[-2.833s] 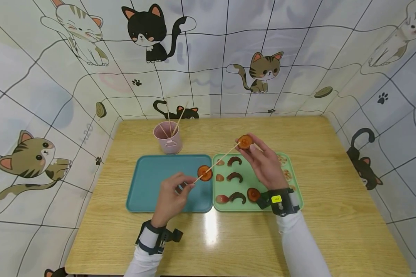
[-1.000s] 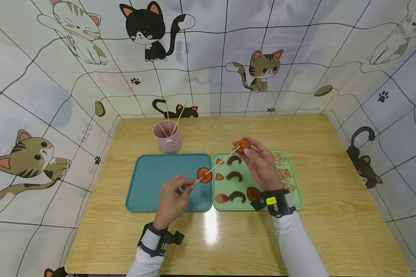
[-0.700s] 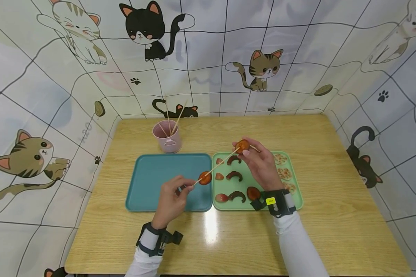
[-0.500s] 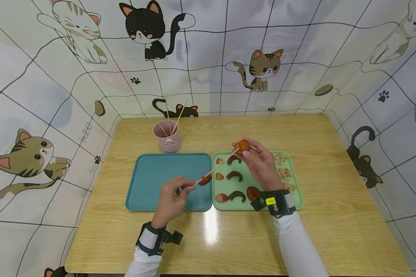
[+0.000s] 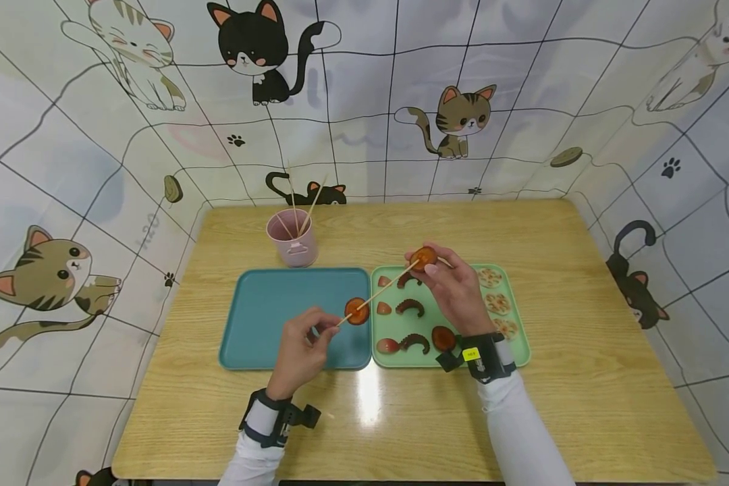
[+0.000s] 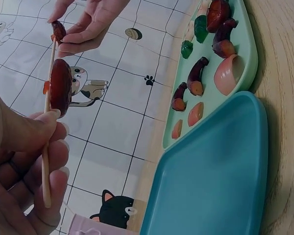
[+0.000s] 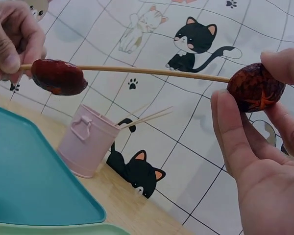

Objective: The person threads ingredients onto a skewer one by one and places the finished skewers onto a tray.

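Above the trays, my left hand (image 5: 304,347) pinches a thin wooden skewer (image 5: 391,284) near its lower end. One glossy brown mushroom cap (image 5: 356,311) is threaded on it, just beyond the fingertips. My right hand (image 5: 462,290) grips a second brown mushroom cap (image 7: 256,88) between thumb and fingers, its cross-marked face showing in the right wrist view. The skewer's tip meets this second cap; how deep it goes is hidden. Both hands also appear in the left wrist view, where the skewer's butt end (image 6: 47,198) sticks out past the left fingers.
A blue tray (image 5: 291,317) lies left of a green tray (image 5: 428,361). The green one bears dark curled pieces (image 5: 410,308), reddish pieces (image 5: 388,345), pale slices (image 5: 497,303), green pieces (image 6: 201,28) and another brown cap (image 5: 443,339). Behind stands a pink bucket (image 5: 293,250) with several skewers.
The right hand has come slightly left and down with its cap against the skewer tip. The cap near the left hand turned edge-on, then shows its round face again. The left hand barely moved.
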The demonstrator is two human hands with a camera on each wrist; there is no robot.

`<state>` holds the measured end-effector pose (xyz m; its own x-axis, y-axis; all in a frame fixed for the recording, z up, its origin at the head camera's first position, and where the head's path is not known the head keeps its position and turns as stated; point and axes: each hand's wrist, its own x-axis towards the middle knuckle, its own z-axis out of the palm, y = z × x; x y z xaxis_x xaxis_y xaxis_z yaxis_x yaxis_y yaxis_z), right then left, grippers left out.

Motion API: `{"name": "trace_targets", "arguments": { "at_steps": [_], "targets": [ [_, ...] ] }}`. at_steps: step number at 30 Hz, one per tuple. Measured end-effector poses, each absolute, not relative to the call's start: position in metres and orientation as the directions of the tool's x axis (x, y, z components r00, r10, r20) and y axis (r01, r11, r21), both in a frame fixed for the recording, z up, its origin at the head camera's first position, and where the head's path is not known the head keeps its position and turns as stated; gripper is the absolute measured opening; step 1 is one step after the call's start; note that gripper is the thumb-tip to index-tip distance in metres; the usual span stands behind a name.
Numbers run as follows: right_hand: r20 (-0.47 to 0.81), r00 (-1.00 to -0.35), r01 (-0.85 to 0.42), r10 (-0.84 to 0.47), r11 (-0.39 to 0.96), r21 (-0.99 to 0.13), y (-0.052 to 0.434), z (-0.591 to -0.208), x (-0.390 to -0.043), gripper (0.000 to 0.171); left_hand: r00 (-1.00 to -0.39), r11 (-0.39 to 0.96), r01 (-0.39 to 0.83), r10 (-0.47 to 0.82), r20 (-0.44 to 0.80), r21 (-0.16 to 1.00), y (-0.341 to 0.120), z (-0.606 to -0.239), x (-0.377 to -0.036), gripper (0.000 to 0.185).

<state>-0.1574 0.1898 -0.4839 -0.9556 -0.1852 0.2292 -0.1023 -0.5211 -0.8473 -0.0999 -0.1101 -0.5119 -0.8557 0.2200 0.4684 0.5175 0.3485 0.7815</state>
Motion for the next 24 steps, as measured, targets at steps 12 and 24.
{"name": "trace_targets", "arguments": {
  "at_steps": [12,24],
  "targets": [
    [0.258,-0.950,-0.145,-0.175,-0.483,-0.863,0.1902,-0.4901,-0.1546,0.038,-0.887,0.326,0.459,0.213,0.409,0.826,-0.1102,-0.5133,-0.0989,0.020],
    [0.281,-0.948,-0.181,-0.152,-0.467,-0.865,0.1896,-0.4928,-0.1509,0.038,-0.938,0.352,0.340,0.189,0.289,0.872,-0.1038,-0.5104,-0.0968,0.020]
  ]
}}
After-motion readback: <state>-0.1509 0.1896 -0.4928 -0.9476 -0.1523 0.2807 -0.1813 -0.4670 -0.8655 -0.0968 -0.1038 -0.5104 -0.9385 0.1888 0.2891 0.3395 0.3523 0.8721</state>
